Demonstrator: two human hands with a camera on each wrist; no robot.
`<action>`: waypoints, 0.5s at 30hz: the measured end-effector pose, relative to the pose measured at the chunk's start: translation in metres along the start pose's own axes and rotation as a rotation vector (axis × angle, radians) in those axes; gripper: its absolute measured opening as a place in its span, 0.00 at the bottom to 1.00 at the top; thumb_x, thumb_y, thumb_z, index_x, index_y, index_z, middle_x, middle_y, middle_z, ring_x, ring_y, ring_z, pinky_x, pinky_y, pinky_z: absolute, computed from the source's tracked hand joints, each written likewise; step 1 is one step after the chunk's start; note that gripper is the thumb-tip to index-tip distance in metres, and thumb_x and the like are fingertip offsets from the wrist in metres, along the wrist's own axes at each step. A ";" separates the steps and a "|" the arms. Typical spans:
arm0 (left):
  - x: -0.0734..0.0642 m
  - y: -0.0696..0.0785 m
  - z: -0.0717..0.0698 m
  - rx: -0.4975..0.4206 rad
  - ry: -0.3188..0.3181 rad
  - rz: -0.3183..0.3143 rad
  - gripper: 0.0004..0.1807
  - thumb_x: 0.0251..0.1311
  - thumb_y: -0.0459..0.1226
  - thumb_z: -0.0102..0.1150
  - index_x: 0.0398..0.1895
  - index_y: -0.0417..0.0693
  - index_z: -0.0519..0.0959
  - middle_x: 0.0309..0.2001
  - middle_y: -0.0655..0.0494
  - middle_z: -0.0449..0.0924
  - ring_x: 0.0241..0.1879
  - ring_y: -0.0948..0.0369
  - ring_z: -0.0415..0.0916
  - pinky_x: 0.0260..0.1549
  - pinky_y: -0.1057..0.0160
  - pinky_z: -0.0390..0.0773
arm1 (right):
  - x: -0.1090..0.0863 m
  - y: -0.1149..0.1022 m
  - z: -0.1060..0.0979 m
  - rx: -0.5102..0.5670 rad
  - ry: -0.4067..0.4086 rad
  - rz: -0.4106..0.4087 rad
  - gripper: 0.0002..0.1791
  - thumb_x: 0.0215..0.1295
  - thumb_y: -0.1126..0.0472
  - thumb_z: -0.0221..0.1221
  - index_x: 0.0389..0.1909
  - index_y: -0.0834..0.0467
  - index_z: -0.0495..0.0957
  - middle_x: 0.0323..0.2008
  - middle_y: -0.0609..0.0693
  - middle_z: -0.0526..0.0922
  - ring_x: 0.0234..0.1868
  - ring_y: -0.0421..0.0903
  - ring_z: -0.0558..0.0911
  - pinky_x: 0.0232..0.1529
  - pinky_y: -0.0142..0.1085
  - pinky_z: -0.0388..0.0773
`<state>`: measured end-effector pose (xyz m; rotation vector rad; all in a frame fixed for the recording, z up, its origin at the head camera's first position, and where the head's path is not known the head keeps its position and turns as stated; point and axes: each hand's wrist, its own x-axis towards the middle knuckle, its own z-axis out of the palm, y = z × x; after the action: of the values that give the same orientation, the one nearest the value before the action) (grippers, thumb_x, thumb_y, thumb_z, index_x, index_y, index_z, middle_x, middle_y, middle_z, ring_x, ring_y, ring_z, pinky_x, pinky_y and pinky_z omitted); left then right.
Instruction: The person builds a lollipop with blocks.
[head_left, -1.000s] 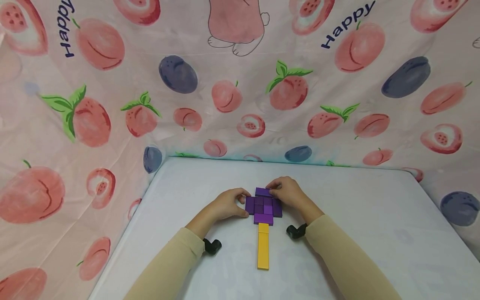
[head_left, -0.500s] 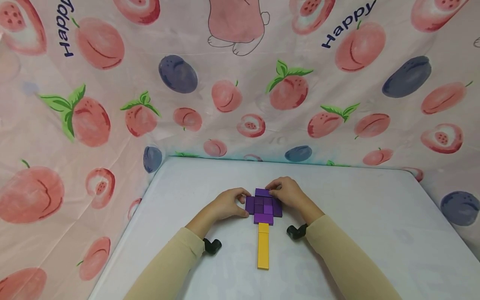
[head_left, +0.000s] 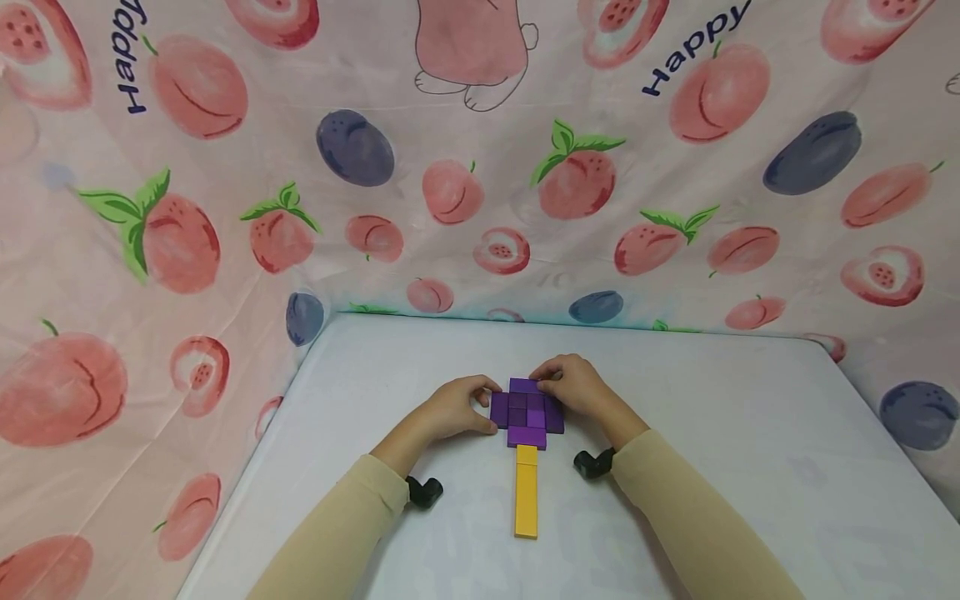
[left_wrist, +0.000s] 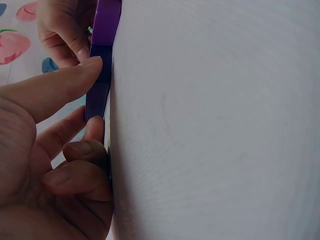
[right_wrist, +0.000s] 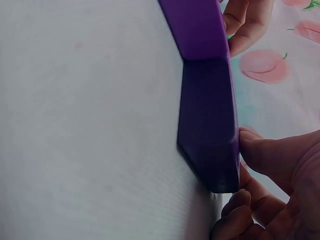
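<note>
Flat purple blocks lie together on the white table, with a bright purple block (head_left: pixel 527 437) at the near side. My left hand (head_left: pixel 457 408) holds the dark purple block (head_left: pixel 498 411) on the left, thumb at its near end and index finger at its far end. At the far side, my right hand (head_left: pixel 581 387) pinches the top purple block (head_left: pixel 522 385) with thumb and index finger. Another dark purple block (head_left: pixel 555 417) lies beneath that hand, partly covered. Below the purple group runs a long yellow block (head_left: pixel 527 504), with a short yellow block (head_left: pixel 527 455) between.
Behind the white table (head_left: pixel 712 417) hangs a cloth (head_left: pixel 525 150) printed with fruit, which also covers the left side. A small black device sits at each wrist, one by the left sleeve (head_left: pixel 426 493) and one by the right (head_left: pixel 593 463).
The top purple block has slid slightly toward the person, against the rest of the purple group, with the right hand on it. The left hand has stayed in place.
</note>
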<state>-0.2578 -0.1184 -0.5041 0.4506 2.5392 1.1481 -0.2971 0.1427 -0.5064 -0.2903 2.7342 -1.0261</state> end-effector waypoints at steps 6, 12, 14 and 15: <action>0.000 -0.001 0.001 0.002 0.000 -0.003 0.32 0.50 0.39 0.84 0.61 0.57 0.83 0.44 0.58 0.80 0.49 0.56 0.74 0.55 0.52 0.72 | -0.001 0.000 -0.001 0.007 0.004 -0.001 0.10 0.75 0.62 0.65 0.50 0.51 0.91 0.50 0.52 0.89 0.54 0.52 0.81 0.62 0.53 0.78; 0.001 -0.002 0.001 0.008 0.001 -0.003 0.33 0.50 0.40 0.84 0.62 0.58 0.82 0.44 0.59 0.80 0.48 0.57 0.74 0.55 0.52 0.72 | -0.001 0.000 -0.001 0.009 -0.005 -0.014 0.10 0.75 0.62 0.65 0.51 0.52 0.91 0.50 0.52 0.89 0.52 0.52 0.82 0.61 0.53 0.79; 0.001 -0.003 0.001 0.009 0.000 0.002 0.33 0.50 0.39 0.84 0.61 0.58 0.82 0.43 0.59 0.80 0.48 0.57 0.74 0.55 0.53 0.72 | -0.001 0.000 -0.001 0.005 -0.009 -0.019 0.11 0.75 0.62 0.65 0.52 0.52 0.91 0.50 0.52 0.90 0.52 0.51 0.82 0.61 0.52 0.80; 0.001 -0.003 0.001 0.011 0.001 0.006 0.33 0.49 0.39 0.84 0.61 0.58 0.82 0.43 0.59 0.80 0.48 0.57 0.74 0.54 0.53 0.72 | -0.002 0.001 -0.001 0.002 -0.010 -0.022 0.11 0.75 0.62 0.64 0.52 0.52 0.91 0.51 0.52 0.90 0.52 0.50 0.83 0.60 0.52 0.80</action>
<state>-0.2590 -0.1192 -0.5075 0.4603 2.5479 1.1370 -0.2961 0.1443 -0.5055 -0.3245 2.7271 -1.0300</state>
